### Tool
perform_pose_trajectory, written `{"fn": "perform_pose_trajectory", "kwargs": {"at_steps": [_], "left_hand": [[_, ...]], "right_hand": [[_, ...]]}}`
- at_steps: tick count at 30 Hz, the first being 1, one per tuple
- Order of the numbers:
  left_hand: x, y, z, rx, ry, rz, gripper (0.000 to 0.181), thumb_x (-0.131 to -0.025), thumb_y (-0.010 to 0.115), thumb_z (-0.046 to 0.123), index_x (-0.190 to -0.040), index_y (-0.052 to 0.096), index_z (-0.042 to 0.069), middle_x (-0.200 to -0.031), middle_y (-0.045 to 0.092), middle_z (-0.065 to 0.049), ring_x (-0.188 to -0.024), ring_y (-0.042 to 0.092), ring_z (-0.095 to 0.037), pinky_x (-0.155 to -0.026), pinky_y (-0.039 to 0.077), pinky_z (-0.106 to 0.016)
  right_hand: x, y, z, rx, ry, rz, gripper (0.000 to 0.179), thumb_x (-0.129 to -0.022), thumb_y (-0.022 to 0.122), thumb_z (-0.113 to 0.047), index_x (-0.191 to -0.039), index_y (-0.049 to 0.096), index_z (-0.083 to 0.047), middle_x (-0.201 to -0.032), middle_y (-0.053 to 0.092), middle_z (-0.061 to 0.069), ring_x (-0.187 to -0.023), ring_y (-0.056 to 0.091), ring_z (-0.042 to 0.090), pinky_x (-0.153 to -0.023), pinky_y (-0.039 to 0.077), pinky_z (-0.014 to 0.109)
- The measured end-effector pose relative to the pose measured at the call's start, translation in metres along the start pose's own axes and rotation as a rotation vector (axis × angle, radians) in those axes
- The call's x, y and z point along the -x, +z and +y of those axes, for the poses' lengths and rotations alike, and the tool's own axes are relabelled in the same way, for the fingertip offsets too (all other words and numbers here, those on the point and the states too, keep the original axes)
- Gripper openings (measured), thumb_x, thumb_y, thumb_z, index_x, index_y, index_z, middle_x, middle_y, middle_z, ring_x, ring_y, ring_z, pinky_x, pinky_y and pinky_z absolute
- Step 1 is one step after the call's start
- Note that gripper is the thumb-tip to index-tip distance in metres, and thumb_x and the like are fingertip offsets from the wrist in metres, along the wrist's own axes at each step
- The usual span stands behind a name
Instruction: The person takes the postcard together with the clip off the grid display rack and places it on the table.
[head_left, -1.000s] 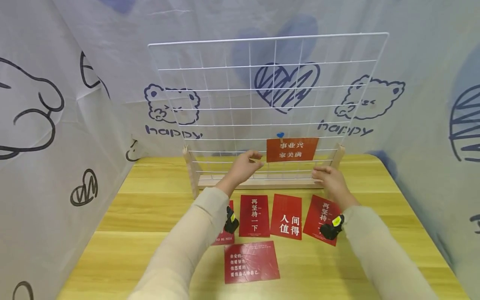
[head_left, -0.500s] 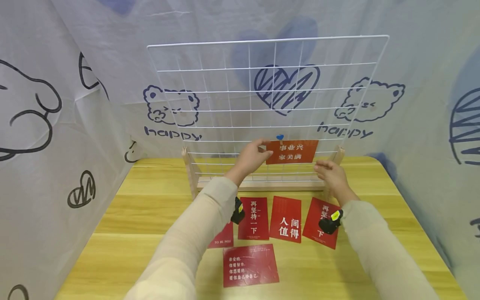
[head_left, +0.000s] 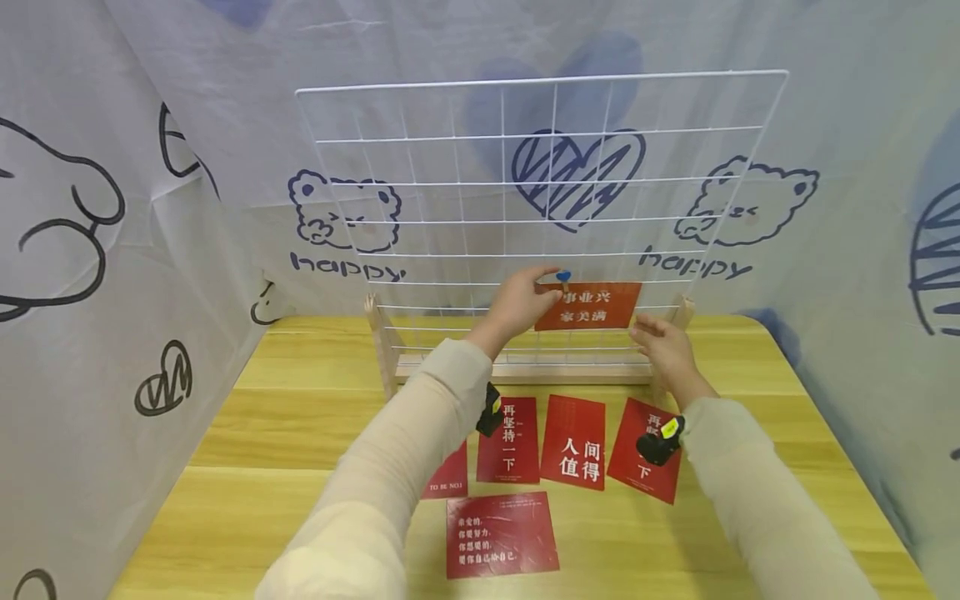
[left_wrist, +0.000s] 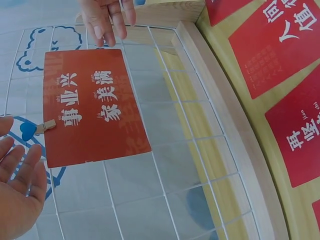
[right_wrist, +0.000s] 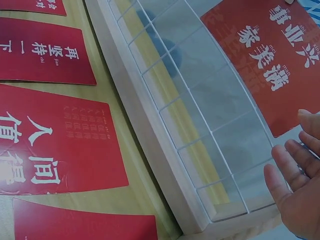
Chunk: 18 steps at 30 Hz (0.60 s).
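An orange-red card [head_left: 596, 307] with white characters hangs on a white wire grid [head_left: 427, 222]. A small wooden clothespin [left_wrist: 47, 126] with a blue heart [left_wrist: 28, 131] grips the card's upper edge. My left hand [head_left: 517, 307] reaches to that clothespin, thumb and fingers spread apart on either side of the heart without pinching it in the left wrist view. At the card's right edge, my right hand [head_left: 666, 354] stays with its fingers loosely extended and holds nothing. In the right wrist view its fingertips [right_wrist: 285, 159] are close to the card's corner and the wires.
The grid stands in a wooden base [head_left: 517, 372] on a yellow wood-grain table [head_left: 300, 433]. Before it lie several red cards, among them an upright one [head_left: 573, 442], a tilted one [head_left: 637, 475] and a sideways one [head_left: 501, 537]. A printed cloth [head_left: 217, 250] surrounds the table.
My left hand has moved right and slightly up, from left of the hanging card to the blue-heart clothespin. My right hand has barely moved.
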<state>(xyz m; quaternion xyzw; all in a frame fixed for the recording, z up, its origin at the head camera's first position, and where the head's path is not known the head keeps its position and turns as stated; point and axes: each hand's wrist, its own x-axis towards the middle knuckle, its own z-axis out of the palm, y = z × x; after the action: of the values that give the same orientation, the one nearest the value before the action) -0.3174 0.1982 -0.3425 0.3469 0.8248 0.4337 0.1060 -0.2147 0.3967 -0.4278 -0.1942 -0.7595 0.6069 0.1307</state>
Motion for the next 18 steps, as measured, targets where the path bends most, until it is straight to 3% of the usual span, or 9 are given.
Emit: {"fn": "perform_pose_trajectory", "kwargs": {"at_steps": [6, 12, 15, 18], "left_hand": [[-0.004, 0.001, 0.004, 0.013, -0.008, -0.017, 0.046, -0.085, 0.054, 0.016, -0.129, 0.042, 0.017, -0.115, 0.053, -0.005, -0.079, 0.055, -0.011, -0.051, 0.044, -0.023], [-0.008, 0.004, 0.010, -0.029, -0.031, -0.062, 0.054, -0.084, 0.056, 0.016, -0.133, 0.034, 0.017, -0.128, 0.042, -0.005, -0.051, 0.044, -0.009, -0.043, 0.039, -0.019], [-0.010, 0.006, 0.012, -0.094, -0.041, -0.080, 0.055, -0.085, 0.055, 0.018, -0.134, 0.031, 0.014, -0.129, 0.041, -0.007, -0.049, 0.041, -0.010, -0.047, 0.039, -0.020], [-0.013, 0.007, 0.014, -0.149, -0.051, -0.092, 0.056, -0.085, 0.055, 0.020, -0.135, 0.029, 0.013, -0.129, 0.041, -0.007, -0.058, 0.044, -0.011, -0.057, 0.042, -0.021]], "right_hand": [[-0.002, -0.001, -0.002, 0.008, 0.001, -0.011, 0.046, -0.089, 0.045, -0.009, -0.129, 0.028, 0.009, -0.130, 0.032, 0.024, -0.115, 0.035, 0.036, -0.093, 0.032, 0.042], [-0.004, 0.000, -0.002, 0.046, 0.006, -0.019, 0.046, -0.089, 0.045, -0.010, -0.130, 0.029, 0.005, -0.130, 0.034, 0.024, -0.113, 0.038, 0.037, -0.092, 0.034, 0.041], [-0.005, 0.001, -0.001, 0.058, 0.014, -0.023, 0.047, -0.089, 0.045, -0.010, -0.131, 0.028, 0.005, -0.130, 0.034, 0.023, -0.112, 0.038, 0.036, -0.091, 0.035, 0.040], [-0.007, 0.002, -0.002, 0.056, 0.016, -0.021, 0.047, -0.089, 0.045, -0.010, -0.131, 0.028, 0.005, -0.130, 0.034, 0.024, -0.113, 0.038, 0.035, -0.091, 0.035, 0.039]]}}
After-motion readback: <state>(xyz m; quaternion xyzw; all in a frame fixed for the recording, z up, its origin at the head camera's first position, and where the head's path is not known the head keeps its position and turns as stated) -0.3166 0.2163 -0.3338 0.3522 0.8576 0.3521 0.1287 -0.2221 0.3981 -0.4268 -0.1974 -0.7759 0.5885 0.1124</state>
